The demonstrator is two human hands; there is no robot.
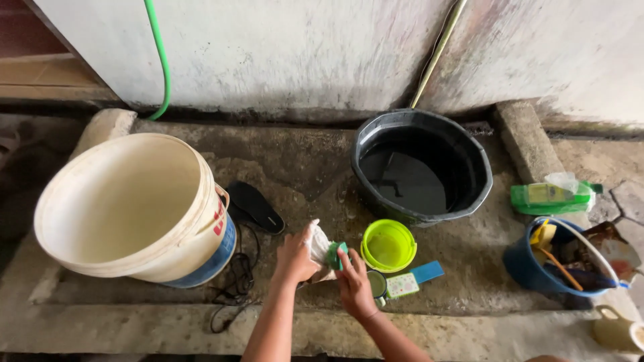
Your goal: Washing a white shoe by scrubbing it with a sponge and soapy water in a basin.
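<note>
From the head camera, the left hand (295, 258) is closed around a white shoe (320, 251), holding it just left of the small lime-green bowl (388, 246). The right hand (354, 285) grips a green scrubbing sponge (337, 255), pressed against the shoe, below and left of that bowl. A black tub (421, 167) of dark water sits right behind the bowl; a big cream bucket (131, 208) stands well left; a dark insole (255, 208) lies between bucket and bowl
</note>
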